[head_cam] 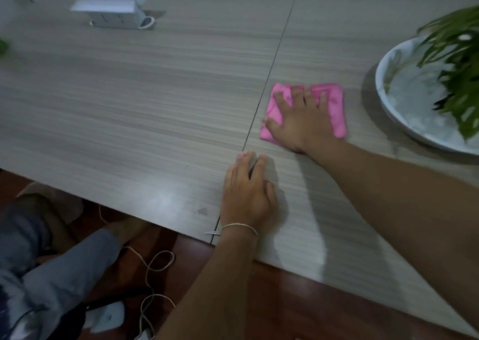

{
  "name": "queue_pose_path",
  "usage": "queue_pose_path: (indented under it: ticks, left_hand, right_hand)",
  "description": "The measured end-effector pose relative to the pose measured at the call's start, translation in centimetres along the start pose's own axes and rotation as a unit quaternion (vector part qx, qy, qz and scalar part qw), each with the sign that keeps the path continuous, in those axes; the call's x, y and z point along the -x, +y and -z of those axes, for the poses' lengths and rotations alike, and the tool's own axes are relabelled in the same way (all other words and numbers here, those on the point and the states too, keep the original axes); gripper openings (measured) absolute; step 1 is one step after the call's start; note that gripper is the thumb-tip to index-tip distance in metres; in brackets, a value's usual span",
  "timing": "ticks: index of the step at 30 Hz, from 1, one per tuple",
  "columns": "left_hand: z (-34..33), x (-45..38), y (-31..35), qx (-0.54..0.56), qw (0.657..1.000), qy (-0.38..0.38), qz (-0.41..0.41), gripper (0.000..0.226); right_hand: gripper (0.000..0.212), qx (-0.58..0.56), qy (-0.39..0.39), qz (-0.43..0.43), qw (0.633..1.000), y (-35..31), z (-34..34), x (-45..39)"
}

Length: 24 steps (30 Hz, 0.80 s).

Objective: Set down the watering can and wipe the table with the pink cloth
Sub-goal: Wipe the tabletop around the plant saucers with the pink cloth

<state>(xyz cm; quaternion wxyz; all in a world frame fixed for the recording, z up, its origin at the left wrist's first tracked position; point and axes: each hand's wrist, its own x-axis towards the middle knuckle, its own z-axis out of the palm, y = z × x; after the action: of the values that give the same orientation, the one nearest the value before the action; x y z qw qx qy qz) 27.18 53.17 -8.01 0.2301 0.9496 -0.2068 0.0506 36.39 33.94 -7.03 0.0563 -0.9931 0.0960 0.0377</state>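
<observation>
Pressing down on a folded pink cloth (305, 111), the right hand (300, 121) is seen flat and open, its fingers spread across the fabric. The cloth lies on a pale wood-grain table (129, 93), just right of a thin dark seam (269, 72) that runs across the tabletop. The left hand (248, 197) is laid palm down on the table near its front edge, fingers extended and loosely together, holding nothing; a thin string bracelet (239, 227) is worn at the wrist. The two hands are near each other but apart.

To the right of the cloth, a wide white bowl-shaped planter (388, 90) is shown at the frame edge, with green leaves (456, 62) hanging over it; the cloth and planter are not touching. At the far left of the table, a white power strip box (111, 10) is set well apart from the hands. Below the table edge, a reddish-brown floor (298, 300), a loose coil of pale cord (155, 264) and grey trouser legs (64, 262) are visible. No watering can is visible in this view.
</observation>
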Motion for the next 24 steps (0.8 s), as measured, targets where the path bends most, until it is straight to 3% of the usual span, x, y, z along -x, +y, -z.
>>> queue_pose_path:
  ticks: [6, 13, 19, 24]
  left_hand:
    - [0.6, -0.1, -0.5, 0.099, 0.992, 0.054, 0.050, 0.057]
    - [0.9, 0.9, 0.4, 0.037, 0.999, 0.026, 0.027, 0.053]
    - [0.2, 1.9, 3.0, -0.003, 0.998, 0.000, 0.059, 0.042]
    - [-2.3, 2.9, 11.3, 0.042, 0.998, -0.014, -0.037, 0.043]
  right_hand:
    - [0.077, -0.040, 0.013, 0.026, 0.999, -1.1, -1.4, 9.1]
    - [0.078, -0.065, 0.007, 0.018, 0.998, 2.0, -1.4, 16.6]
    - [0.081, -0.083, -0.003, 0.016, 0.996, 9.2, -1.1, 22.5]
    - [0.084, -0.072, 0.007, -0.042, 0.996, 19.1, -0.8, 28.0]
